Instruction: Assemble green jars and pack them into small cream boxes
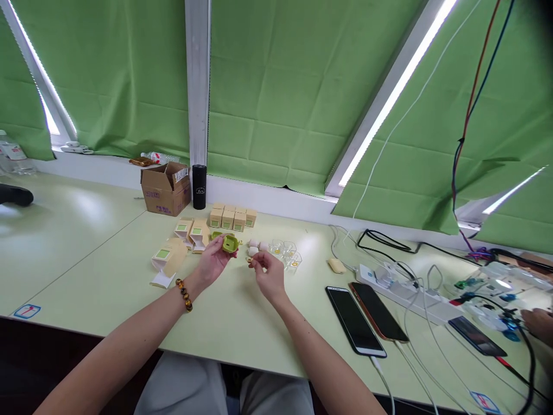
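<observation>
Currently, the left hand point(212, 261) grips a shallow, olive-green, rounded-square container point(230, 244) above the pale-green tabletop point(242, 323), recessed side up, apparently to keep the interior visible. The right hand point(270, 276) pinches a small yellowish piece point(249, 260) between thumb and fingertips, a hold that seems suited to its size; its exact form cannot be told. Small, pale, rounded pieces point(253, 244) and clear plastic cups point(284, 250) stand just beyond, likely for short reach. Opened kraft-cardboard boxes point(176, 256) lie left of the container, probably set aside.

Hands point(215, 259) close — right one point(271, 278) seemingly pinched
</observation>
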`<state>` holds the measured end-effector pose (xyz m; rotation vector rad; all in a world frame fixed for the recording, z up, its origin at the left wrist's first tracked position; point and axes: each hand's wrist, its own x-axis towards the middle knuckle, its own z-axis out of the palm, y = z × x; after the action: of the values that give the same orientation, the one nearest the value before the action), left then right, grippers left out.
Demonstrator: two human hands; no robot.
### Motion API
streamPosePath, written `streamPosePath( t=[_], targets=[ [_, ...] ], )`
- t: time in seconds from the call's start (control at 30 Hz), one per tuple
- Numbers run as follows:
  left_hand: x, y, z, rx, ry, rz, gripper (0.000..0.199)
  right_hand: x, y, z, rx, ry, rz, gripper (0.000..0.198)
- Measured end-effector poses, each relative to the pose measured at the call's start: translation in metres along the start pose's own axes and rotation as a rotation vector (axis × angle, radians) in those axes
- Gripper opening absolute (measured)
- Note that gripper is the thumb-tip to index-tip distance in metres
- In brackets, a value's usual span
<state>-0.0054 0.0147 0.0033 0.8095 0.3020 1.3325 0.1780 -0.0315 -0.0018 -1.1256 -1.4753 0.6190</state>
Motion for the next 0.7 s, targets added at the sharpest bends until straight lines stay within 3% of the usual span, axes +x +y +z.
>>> streamPosePath(
  t=[0.1,0.23,0.37,0.7],
  targets=[
    [-0.003,0.000,0.001,0.049,-0.069,-0.013,0.031,0.000,-0.005,-0.007,0.319,0.063,0.028,0.017],
    [-0.006,0.002,0.002,0.143,-0.142,-0.041,0.040,-0.001,-0.014,-0.006,0.470,0.096,-0.007,0.021],
    [-0.008,0.003,0.004,0.246,-0.190,-0.056,0.055,-0.006,-0.022,-0.002,0.445,0.119,-0.034,0.018],
    [-0.008,-0.002,0.004,0.389,-0.267,-0.029,0.053,-0.007,-0.021,0.000,0.288,0.155,-0.094,0.013]
  ],
)
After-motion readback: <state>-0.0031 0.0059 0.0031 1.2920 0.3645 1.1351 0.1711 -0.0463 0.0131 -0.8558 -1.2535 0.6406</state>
